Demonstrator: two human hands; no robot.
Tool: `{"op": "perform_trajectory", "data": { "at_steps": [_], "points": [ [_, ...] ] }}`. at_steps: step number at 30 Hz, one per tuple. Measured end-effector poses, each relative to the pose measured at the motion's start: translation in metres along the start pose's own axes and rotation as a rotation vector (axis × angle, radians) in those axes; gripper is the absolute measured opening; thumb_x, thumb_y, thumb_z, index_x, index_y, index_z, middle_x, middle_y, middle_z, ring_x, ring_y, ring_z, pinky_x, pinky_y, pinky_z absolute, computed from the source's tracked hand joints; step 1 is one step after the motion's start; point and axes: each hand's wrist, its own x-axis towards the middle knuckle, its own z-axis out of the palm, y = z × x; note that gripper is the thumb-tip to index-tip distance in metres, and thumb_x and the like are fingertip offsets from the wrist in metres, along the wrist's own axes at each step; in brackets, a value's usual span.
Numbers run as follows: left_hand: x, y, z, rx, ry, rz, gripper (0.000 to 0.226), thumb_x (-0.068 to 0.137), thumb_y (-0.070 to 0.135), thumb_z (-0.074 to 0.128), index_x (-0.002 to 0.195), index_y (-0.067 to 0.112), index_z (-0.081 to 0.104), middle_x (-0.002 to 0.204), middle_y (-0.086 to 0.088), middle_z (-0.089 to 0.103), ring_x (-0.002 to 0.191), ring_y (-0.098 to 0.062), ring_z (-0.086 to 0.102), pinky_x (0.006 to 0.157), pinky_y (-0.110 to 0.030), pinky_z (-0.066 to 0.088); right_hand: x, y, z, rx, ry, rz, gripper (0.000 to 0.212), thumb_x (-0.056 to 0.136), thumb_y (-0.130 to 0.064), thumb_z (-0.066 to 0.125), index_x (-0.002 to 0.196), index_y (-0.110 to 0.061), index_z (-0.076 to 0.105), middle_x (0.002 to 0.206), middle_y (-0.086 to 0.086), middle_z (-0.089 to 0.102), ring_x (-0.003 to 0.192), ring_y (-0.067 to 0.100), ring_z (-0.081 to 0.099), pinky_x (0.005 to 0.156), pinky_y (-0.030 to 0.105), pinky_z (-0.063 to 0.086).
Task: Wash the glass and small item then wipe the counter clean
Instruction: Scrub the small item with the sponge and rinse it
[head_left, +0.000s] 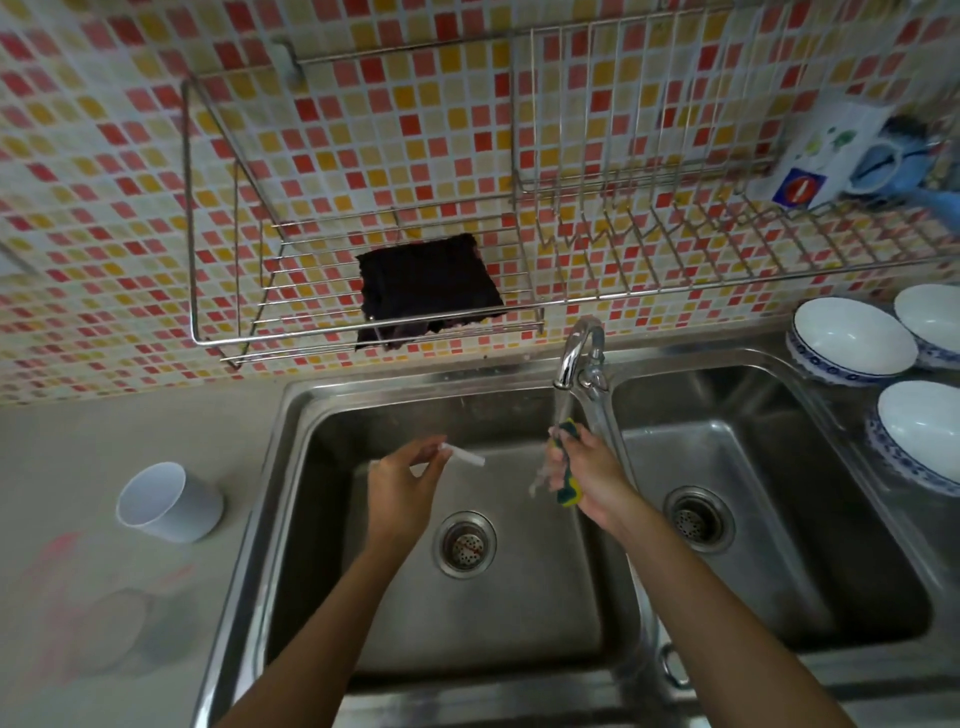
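Observation:
My left hand (402, 480) pinches a small white stick-like item (467, 457) over the left sink basin (478, 613). Under the running tap (576, 353), my right hand (587, 475) grips a yellow-and-green sponge (569, 491), and water streams over it. A white cup (169, 501) lies tilted on the grey counter (104, 441) left of the sink. A clear glass (117, 631) stands on the counter near the front left, faint and hard to see. Pink smears (49, 587) mark the counter around it.
A black cloth (428, 283) lies on the wire wall rack (363, 332) above the sink. The right basin (769, 519) holds nothing. Three white bowls with blue rims (852, 338) sit on the drainboard at the right. A box and blue mug (878, 166) rest on the rack's right end.

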Motion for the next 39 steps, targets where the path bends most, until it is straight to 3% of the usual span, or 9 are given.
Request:
{"op": "perform_trajectory", "data": {
  "at_steps": [7, 10, 13, 19, 25, 27, 30, 35, 39],
  "points": [
    [0.001, 0.003, 0.009, -0.004, -0.028, -0.014, 0.022, 0.086, 0.024, 0.069, 0.106, 0.015, 0.073, 0.099, 0.004, 0.074, 0.085, 0.001, 0.063, 0.072, 0.004, 0.040, 0.006, -0.003, -0.001, -0.043, 0.074, -0.025, 0.024, 0.103, -0.016, 0.033, 0.086, -0.019, 0.049, 0.053, -0.006, 0.040, 0.042, 0.007, 0.031, 0.037, 0.017, 0.023],
    [0.003, 0.006, 0.012, 0.018, -0.040, -0.010, 0.023, 0.087, 0.025, 0.068, 0.107, 0.015, 0.072, 0.102, 0.003, 0.073, 0.086, 0.001, 0.062, 0.070, 0.003, 0.039, 0.015, -0.012, -0.005, -0.203, 0.186, -0.140, 0.019, 0.103, -0.020, 0.035, 0.096, -0.020, 0.053, 0.059, -0.003, 0.045, 0.043, 0.008, 0.035, 0.039, 0.020, 0.027],
    [0.005, 0.008, 0.014, 0.012, -0.049, -0.021, 0.022, 0.087, 0.025, 0.068, 0.106, 0.015, 0.073, 0.101, 0.002, 0.073, 0.084, 0.002, 0.061, 0.070, 0.005, 0.038, 0.027, -0.028, -0.008, -0.396, 0.222, -0.213, 0.018, 0.103, -0.021, 0.036, 0.107, -0.023, 0.053, 0.085, 0.003, 0.059, 0.058, 0.013, 0.051, 0.044, 0.022, 0.038],
    [0.008, 0.008, 0.015, -0.007, -0.058, -0.032, 0.017, 0.086, 0.026, 0.069, 0.101, 0.018, 0.073, 0.095, 0.003, 0.073, 0.078, 0.006, 0.060, 0.066, 0.001, 0.043, 0.044, -0.040, -0.018, -0.367, 0.216, -0.145, 0.034, 0.103, -0.022, 0.038, 0.137, -0.023, 0.043, 0.121, 0.003, 0.053, 0.073, 0.017, 0.066, 0.050, 0.021, 0.047],
    [-0.002, 0.010, 0.001, 0.018, 0.026, 0.046, 0.019, 0.089, 0.026, 0.066, 0.104, 0.016, 0.069, 0.095, 0.007, 0.066, 0.081, 0.002, 0.060, 0.070, -0.008, 0.044, 0.035, -0.032, -0.015, -0.291, 0.418, -0.328, 0.025, 0.103, -0.029, 0.035, 0.121, -0.019, 0.051, 0.103, 0.008, 0.064, 0.067, 0.014, 0.065, 0.047, 0.024, 0.045],
    [-0.008, 0.002, -0.002, 0.060, 0.050, 0.116, 0.016, 0.089, 0.024, 0.066, 0.102, 0.016, 0.069, 0.093, 0.007, 0.066, 0.080, -0.004, 0.061, 0.072, -0.017, 0.048, 0.025, -0.011, -0.010, -0.428, 0.516, -0.435, 0.022, 0.103, -0.033, 0.035, 0.110, -0.020, 0.051, 0.087, 0.008, 0.065, 0.062, 0.019, 0.065, 0.051, 0.027, 0.049],
    [-0.020, -0.022, 0.002, 0.207, -0.080, 0.137, 0.011, 0.088, 0.023, 0.068, 0.098, 0.020, 0.071, 0.092, 0.004, 0.071, 0.083, -0.012, 0.065, 0.083, -0.037, 0.053, 0.005, 0.038, -0.008, -0.857, 0.403, -0.302, 0.025, 0.098, -0.046, 0.031, 0.100, -0.027, 0.047, 0.081, 0.008, 0.064, 0.066, 0.027, 0.065, 0.055, 0.035, 0.054],
    [-0.041, -0.038, 0.003, 0.343, -0.151, 0.112, 0.012, 0.088, 0.026, 0.066, 0.099, 0.027, 0.070, 0.099, 0.008, 0.071, 0.101, -0.016, 0.063, 0.108, -0.049, 0.033, -0.027, 0.062, -0.010, -1.002, 0.433, -0.314, 0.017, 0.102, -0.034, 0.031, 0.106, -0.024, 0.044, 0.075, -0.003, 0.052, 0.060, 0.007, 0.049, 0.048, 0.026, 0.036],
    [-0.042, -0.034, -0.017, 0.372, -0.185, 0.106, 0.014, 0.089, 0.031, 0.063, 0.102, 0.029, 0.070, 0.104, 0.011, 0.070, 0.110, -0.012, 0.058, 0.114, -0.047, 0.021, -0.032, 0.054, 0.000, -1.036, 0.410, -0.272, 0.029, 0.102, -0.032, 0.030, 0.107, -0.015, 0.052, 0.093, 0.009, 0.060, 0.080, 0.026, 0.055, 0.071, 0.038, 0.044]
  ]
}}
